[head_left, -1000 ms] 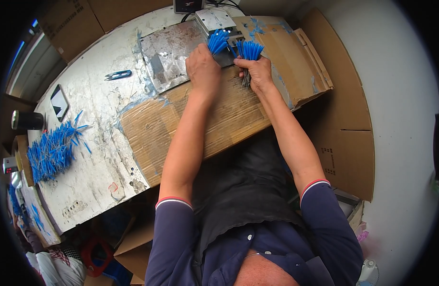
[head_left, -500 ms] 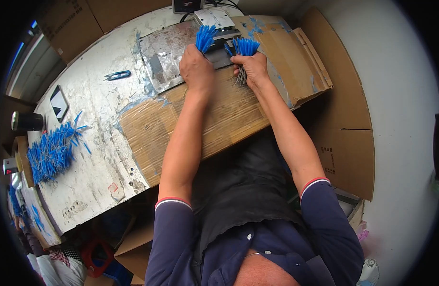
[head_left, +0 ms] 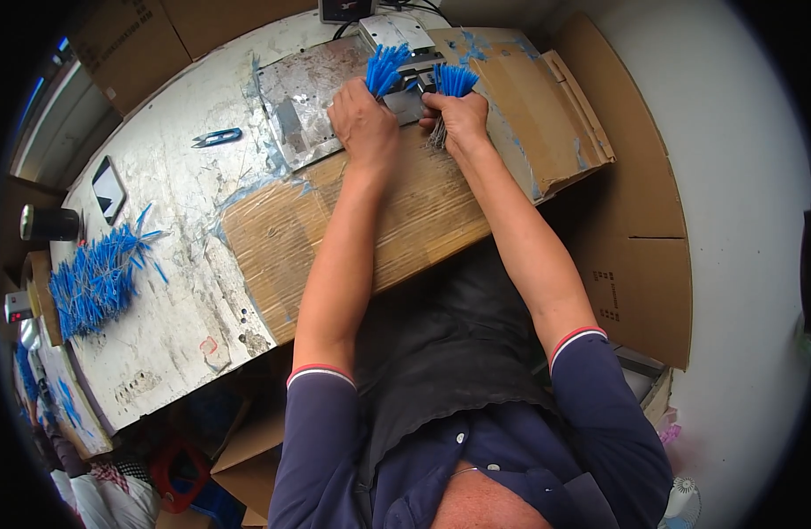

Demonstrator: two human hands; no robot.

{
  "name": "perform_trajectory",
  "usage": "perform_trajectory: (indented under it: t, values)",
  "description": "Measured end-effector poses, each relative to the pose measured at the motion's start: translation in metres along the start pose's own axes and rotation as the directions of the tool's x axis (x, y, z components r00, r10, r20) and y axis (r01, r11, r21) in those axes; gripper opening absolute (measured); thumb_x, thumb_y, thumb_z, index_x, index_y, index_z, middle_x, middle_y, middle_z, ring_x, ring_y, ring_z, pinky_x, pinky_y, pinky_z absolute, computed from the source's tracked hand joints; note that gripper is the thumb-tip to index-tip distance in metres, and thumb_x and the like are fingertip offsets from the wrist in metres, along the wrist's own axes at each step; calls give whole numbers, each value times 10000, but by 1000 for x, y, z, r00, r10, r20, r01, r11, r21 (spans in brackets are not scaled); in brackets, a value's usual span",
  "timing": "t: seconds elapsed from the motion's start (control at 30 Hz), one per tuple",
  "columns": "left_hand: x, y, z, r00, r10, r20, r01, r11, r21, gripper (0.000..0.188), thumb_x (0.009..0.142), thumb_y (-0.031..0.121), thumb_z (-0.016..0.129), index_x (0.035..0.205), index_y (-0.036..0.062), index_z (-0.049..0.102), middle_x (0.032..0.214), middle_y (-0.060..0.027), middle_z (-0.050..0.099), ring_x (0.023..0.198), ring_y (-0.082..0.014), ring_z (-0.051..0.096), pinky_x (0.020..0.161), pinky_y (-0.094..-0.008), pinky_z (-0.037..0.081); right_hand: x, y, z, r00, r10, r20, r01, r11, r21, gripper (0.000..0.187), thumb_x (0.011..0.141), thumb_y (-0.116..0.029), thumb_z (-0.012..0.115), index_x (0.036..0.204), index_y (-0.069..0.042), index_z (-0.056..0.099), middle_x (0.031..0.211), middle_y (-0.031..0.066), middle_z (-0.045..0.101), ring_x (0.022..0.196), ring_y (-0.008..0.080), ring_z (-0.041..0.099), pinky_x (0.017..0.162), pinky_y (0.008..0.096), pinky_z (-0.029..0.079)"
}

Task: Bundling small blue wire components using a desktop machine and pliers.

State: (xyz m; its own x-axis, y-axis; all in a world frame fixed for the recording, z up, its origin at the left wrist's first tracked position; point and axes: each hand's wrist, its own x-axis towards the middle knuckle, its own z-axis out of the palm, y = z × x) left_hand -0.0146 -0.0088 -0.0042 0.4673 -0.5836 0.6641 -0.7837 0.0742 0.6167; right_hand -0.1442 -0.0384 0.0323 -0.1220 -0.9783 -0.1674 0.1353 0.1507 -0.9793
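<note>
Both hands are at the far edge of the worktop [head_left: 172, 220], each closed around a bundle of blue wires. Left hand [head_left: 363, 123] fists the left bundle [head_left: 384, 69]; right hand [head_left: 459, 119] fists the right bundle [head_left: 454, 80]. Fingers are curled tight on both, none spread.

Orientation: blue ends fan up and away from the person, toward the small grey machine [head_left: 397, 33] at the back edge. Long axis of each bundle runs roughly near-to-far. On the right bundle, thin bare ends poke out below the fist toward the person; the lower end of the left bundle is hidden by the hand. The two bundles sit just beside each other, apart, with a machine part between them.

Surroundings:
- metal plate [head_left: 304, 101] under and left of the left hand, scuffed, taped down
- cardboard sheet [head_left: 405, 220] under both forearms
- folded cardboard flap [head_left: 538, 106] right of the right hand, near the wrist
- blue snips [head_left: 217, 137] on the worktop, well left of the hands
- big pile of loose blue wires [head_left: 93, 278] at the left end, well apart
- dark phone [head_left: 107, 188] and a black cylinder [head_left: 48, 223] near that pile
- cardboard boxes [head_left: 639, 264] on the right, against the wall

Nothing lies between the hands and the machine; cables come off its back.
</note>
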Motion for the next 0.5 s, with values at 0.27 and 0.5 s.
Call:
perform_trajectory:
  t: [0.27, 0.5]
  values:
    - [-2, 6, -4, 981, 12, 192, -21, 999, 44, 73, 823, 49, 571, 896, 49, 567, 831, -151, 652, 827, -351, 625, 758, -462, 429, -9, -3, -14, 992, 33, 121, -53, 985, 162, 53, 789, 42, 702, 791, 66, 654, 700, 130, 657, 547, 212, 651, 457, 327, 569]
    - [-2, 5, -5, 969, -15, 249, 2, 999, 52, 169, 830, 60, 616, 997, 37, 622, 889, -176, 686, 867, -377, 655, 766, -495, 464, -12, -4, -18, 994, 54, 99, -64, 993, 94, 56, 766, 66, 711, 779, 59, 657, 693, 122, 650, 533, 202, 640, 445, 328, 564]
